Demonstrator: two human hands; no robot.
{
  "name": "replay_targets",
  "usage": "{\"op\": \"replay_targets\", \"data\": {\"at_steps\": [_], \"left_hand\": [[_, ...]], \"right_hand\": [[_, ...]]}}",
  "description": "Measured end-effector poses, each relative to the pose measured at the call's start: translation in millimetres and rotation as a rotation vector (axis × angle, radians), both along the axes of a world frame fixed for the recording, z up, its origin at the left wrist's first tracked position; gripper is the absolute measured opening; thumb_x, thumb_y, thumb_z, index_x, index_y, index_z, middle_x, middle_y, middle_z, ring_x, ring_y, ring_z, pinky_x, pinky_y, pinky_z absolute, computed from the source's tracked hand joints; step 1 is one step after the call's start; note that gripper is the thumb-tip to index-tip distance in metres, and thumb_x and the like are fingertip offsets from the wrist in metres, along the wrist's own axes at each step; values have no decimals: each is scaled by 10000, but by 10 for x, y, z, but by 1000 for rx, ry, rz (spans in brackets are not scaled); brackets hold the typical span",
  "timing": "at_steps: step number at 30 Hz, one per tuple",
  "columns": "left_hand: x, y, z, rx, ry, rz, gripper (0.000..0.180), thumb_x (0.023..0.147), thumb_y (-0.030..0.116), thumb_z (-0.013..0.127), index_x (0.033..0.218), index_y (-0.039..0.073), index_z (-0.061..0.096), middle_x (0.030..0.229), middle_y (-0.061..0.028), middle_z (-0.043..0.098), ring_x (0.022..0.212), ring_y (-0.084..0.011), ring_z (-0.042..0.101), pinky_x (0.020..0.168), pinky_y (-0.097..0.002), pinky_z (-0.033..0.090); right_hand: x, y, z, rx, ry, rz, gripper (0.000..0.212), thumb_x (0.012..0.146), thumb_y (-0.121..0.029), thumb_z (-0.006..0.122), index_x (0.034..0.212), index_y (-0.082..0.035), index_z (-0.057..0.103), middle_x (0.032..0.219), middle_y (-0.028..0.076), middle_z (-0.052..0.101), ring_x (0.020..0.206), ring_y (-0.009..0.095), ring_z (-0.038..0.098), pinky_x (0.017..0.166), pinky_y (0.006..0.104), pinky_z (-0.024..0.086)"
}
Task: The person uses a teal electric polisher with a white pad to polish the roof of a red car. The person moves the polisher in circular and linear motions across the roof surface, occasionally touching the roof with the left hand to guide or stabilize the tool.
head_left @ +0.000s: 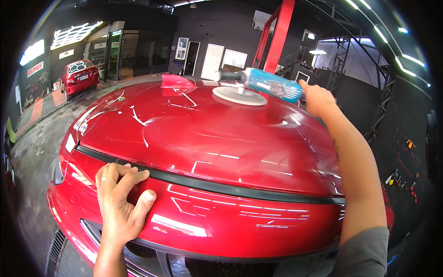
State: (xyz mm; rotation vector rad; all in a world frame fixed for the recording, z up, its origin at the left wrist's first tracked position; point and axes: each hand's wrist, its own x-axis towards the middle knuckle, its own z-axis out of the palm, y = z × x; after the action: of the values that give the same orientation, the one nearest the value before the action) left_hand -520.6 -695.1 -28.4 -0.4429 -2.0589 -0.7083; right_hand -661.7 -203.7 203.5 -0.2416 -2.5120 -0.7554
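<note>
A glossy red car roof (194,138) spreads out in front of me. My right hand (318,99) is closed round the rear end of a teal power polisher (274,86), arm stretched out to the far right. Its round white pad (239,96) meets the far part of the roof, and the tool looks slightly blurred. Hazy marks show on the paint near it. My left hand (117,198) holds nothing. Its bent fingertips rest on the black roof trim strip (221,185), with the thumb apart over the red side panel.
A red fin antenna (177,81) stands up from the roof left of the polisher. Beyond the car rises a red post (279,34). Another red car (79,78) is parked at the far left, and small bottles (393,177) sit at the right.
</note>
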Motion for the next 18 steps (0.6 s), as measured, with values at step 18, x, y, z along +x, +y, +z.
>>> {"op": "replay_targets", "data": {"at_steps": [18], "left_hand": [[20, 73, 4, 30, 21, -17, 385, 933, 383, 848, 1114, 46, 799, 1026, -111, 636, 1078, -317, 604, 1045, -458, 441]], "right_hand": [[1182, 1198, 100, 36, 6, -365, 798, 876, 38, 711, 1619, -132, 477, 1305, 290, 747, 1233, 478, 730, 988, 566, 611]]}}
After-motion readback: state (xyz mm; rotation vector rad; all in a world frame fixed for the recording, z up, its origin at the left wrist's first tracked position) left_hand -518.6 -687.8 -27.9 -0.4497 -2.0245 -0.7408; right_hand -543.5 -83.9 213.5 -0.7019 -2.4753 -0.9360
